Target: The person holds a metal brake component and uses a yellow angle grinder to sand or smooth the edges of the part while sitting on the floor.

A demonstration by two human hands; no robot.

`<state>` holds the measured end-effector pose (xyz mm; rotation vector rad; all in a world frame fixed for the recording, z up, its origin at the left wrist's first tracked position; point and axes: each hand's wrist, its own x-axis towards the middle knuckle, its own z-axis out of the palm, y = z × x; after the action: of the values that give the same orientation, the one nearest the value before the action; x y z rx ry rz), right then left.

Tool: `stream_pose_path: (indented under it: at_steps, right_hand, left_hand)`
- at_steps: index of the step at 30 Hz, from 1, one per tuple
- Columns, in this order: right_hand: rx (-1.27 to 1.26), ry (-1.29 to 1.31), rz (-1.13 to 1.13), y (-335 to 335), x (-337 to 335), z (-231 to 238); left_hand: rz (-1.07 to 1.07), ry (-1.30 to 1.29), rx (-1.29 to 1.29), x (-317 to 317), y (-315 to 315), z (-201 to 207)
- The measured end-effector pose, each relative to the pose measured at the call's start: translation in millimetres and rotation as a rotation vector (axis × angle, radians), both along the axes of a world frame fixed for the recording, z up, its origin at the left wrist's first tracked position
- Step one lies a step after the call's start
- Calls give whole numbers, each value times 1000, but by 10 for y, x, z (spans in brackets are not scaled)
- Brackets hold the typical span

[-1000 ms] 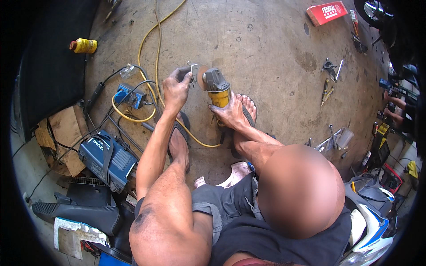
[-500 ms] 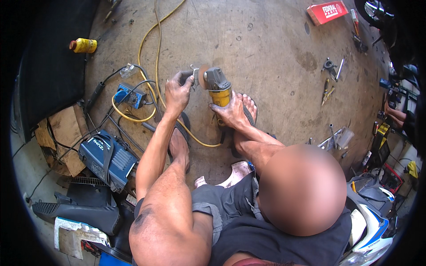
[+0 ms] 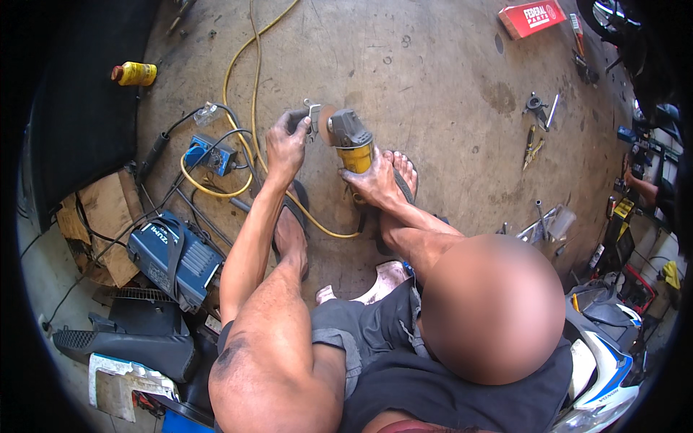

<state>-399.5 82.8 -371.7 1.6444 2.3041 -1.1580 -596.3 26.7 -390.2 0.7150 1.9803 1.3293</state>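
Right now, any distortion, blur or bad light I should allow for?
Head view: fisheye bending toward black corners; head view: smooth round blur hiding detail at lower right; head view: centre floor well lit, yellow grinder legible, metal part in the left hand too small for detail.

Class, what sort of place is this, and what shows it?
Probably a motorcycle repair workshop: a yellow angle grinder in the right hand, hand tools on the floor, and white-and-blue bodywork at lower right.
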Motion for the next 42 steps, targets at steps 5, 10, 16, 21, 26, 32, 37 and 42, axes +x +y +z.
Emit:
stream_pose_path:
  at_steps: [5,10,16,21,26,32,37,42]
  right_hand:
    - [13,12,11,21,39,-35]
    - [-38,135,-29,22,83,-168]
    - [0,81,7,16,52,-47]
    - [6,35,9,-10,-19,36]
    - [17,79,-6,6,47,-72]
    - [25,34,9,2,26,-27]
    - [63,44,6,8,63,-119]
    - [-35,31,-20,6,-25,46]
  left_hand:
    - [-52,10,-41,-3,5,30]
    - [-19,-37,-5,27,-4,-13]
    - [-66,-60,-57,-8,-11,49]
    - [-16,-70,-28,-36,-57,-47]
    - [-29,-84,-27,-45,18,27]
    - [-14,-89,-20,2,-17,-23]
    - [-48,-33,14,-41,53,12]
    - [-37,-76,-20,-6,-59,2]
